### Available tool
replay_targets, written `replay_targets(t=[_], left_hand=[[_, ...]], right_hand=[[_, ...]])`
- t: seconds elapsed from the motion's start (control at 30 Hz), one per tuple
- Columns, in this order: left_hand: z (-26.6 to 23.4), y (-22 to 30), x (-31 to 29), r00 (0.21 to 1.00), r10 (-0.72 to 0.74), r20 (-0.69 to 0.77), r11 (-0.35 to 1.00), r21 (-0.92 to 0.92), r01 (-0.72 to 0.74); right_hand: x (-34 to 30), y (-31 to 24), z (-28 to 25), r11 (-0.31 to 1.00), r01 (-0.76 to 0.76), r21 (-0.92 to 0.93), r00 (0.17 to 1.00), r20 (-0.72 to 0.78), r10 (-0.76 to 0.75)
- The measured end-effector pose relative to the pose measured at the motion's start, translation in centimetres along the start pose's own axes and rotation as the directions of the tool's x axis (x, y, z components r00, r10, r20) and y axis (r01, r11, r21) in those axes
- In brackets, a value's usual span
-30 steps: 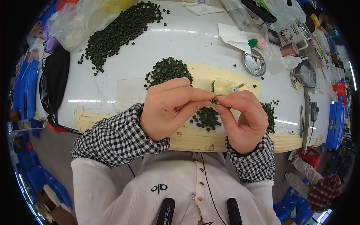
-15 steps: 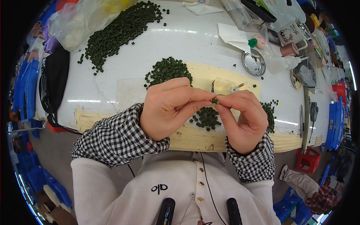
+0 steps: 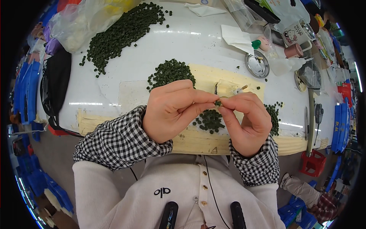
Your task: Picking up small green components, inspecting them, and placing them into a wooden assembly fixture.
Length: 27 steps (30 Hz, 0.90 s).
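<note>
Both hands meet fingertip to fingertip above the table, pinching one small dark green piece [image 3: 217, 103] between them. My left hand [image 3: 173, 108] is closed, thumb and forefinger on the piece's left side. My right hand [image 3: 248, 118] is closed on its other side, also with thumb and forefinger. Fingertips cover most of the piece, so its exact kind is unclear. Just below the fingers lies a small cluster of similar green pieces [image 3: 211, 121]. A bigger heap of them [image 3: 172, 73] sits behind my left hand, and another small group [image 3: 273, 118] lies right of my right hand.
A large pile of green pieces [image 3: 122, 36] spreads at the far left beside clear plastic bags [image 3: 76, 28]. Behind the hands stands a small open container [image 3: 227, 88] on yellowish sheeting. Round metal lid [image 3: 257, 64], white cup [image 3: 297, 33] and tweezers [image 3: 306, 122] are at right.
Hands and the pinched piece hold almost the same position. At the lower right, the other person in the background has shifted slightly.
</note>
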<state>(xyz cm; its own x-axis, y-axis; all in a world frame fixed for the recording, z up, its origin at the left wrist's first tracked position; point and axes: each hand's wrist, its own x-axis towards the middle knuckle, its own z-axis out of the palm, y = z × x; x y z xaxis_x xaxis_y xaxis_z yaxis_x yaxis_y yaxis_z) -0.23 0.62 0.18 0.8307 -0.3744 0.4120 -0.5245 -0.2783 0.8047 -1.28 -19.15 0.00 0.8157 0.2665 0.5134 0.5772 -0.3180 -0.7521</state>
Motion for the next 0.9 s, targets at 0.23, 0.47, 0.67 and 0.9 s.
replay_targets(t=[0.23, 0.47, 0.67, 0.9], left_hand=[[-0.1, 0.0, 0.0, 1.000, -0.017, 0.002, 1.000, 0.007, 0.017], [0.0, -1.5, 0.2, 0.948, -0.056, 0.312, 0.996, 0.090, 0.029], [0.1, -2.1, -0.5, 0.909, -0.093, 0.406, 0.991, 0.125, 0.045], [-1.1, -1.5, 1.0, 0.702, -0.538, 0.467, 0.408, -0.584, 0.702]], right_hand=[[0.0, 0.0, 0.0, 1.000, 0.004, 0.015, 1.000, -0.008, -0.004], [-0.7, -0.1, -3.4, 0.994, -0.095, 0.047, 0.953, -0.286, 0.105], [-2.2, -0.6, -5.4, 0.993, -0.115, 0.008, 0.925, -0.364, 0.111], [-3.1, -0.8, -7.3, 0.954, -0.222, -0.203, 0.950, -0.266, 0.165]])
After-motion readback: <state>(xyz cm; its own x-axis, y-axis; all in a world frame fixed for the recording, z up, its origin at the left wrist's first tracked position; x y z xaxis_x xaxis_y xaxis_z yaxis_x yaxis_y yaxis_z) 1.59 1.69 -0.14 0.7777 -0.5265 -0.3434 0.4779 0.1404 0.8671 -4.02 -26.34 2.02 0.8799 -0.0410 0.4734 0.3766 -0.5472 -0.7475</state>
